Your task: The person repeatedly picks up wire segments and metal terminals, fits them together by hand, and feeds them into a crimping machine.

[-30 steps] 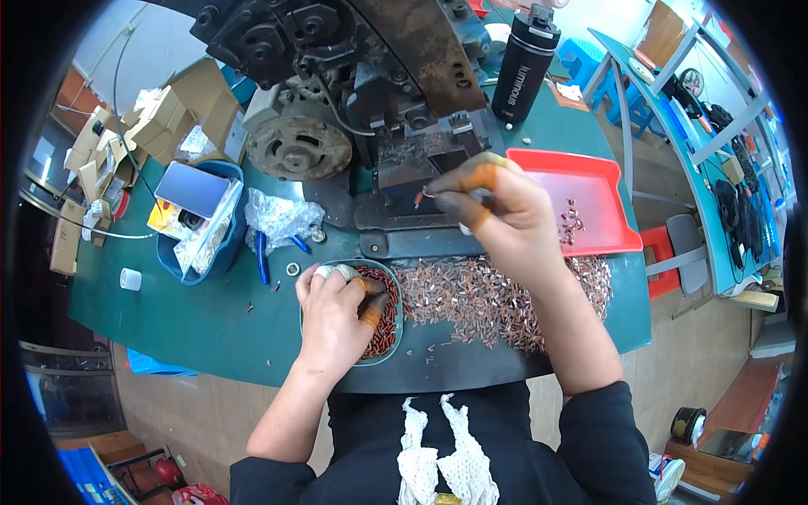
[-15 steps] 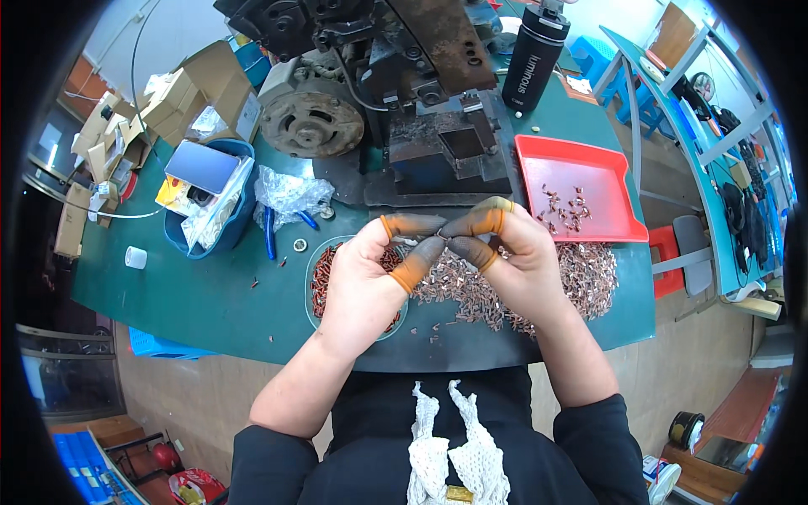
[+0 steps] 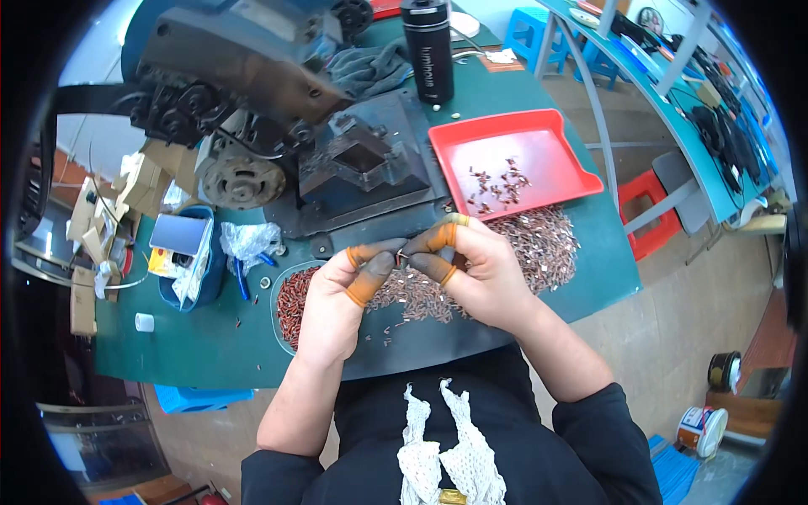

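Observation:
My left hand point(image 3: 341, 295) and my right hand point(image 3: 471, 269) meet above the green table point(image 3: 194, 353), fingertips together, with orange finger cots on several fingers. Between the fingertips they pinch a tiny metal part point(image 3: 404, 252). Under the hands lies a spread heap of small copper-coloured parts point(image 3: 530, 244). A shallow dish point(image 3: 290, 299) of reddish parts sits just left of my left hand. A red tray point(image 3: 513, 156) holding a few parts stands beyond my right hand.
A dark press machine point(image 3: 353, 168) with a motor point(image 3: 240, 177) stands behind the hands. A black bottle point(image 3: 427, 55) is at the back. A blue bin point(image 3: 189, 252) with bags, blue-handled pliers point(image 3: 240, 278) and cardboard boxes point(image 3: 135, 185) are at the left. A red stool point(image 3: 652, 210) stands on the right.
The view has tilted and drawn closer. Both hands have stayed together at the fingertips over the heap, shifting slightly right of the dish.

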Demonstrator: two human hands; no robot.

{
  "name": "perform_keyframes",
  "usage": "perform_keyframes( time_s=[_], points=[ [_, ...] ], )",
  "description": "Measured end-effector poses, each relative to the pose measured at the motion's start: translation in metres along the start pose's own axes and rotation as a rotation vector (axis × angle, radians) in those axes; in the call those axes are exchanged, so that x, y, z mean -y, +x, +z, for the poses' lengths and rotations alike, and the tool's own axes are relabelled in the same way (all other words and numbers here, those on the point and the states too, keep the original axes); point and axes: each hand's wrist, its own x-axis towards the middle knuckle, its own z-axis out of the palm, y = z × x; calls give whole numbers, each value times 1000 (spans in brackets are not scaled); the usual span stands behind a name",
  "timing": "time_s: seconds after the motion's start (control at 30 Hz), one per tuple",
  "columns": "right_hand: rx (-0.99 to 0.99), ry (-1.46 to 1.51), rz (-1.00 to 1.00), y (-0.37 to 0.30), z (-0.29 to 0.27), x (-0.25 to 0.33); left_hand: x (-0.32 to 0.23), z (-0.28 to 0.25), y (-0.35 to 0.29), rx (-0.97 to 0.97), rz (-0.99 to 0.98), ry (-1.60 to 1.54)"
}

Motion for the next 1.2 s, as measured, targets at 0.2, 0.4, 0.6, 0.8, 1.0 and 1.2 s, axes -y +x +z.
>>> perform_keyframes(
  time_s=[0.2,0.4,0.6,0.8,1.0,1.2],
  points=[
    [-88,-28,-93,-23,-6,5,2,12,-6,11,-45,45],
    [-163,123,-26,-44,8,11,4,20,-26,-69,-10,108],
    [-173,239,74,-46,20,6,7,23,-29,-110,46,144],
    [-160,321,302,-42,21,-5,21,17,-13,-88,80,214],
    [-207,292,252,-34,10,-21,25,22,9,-75,-40,200],
    [-197,163,251,-25,-8,-21,30,28,26,-19,-13,301]
  ],
)
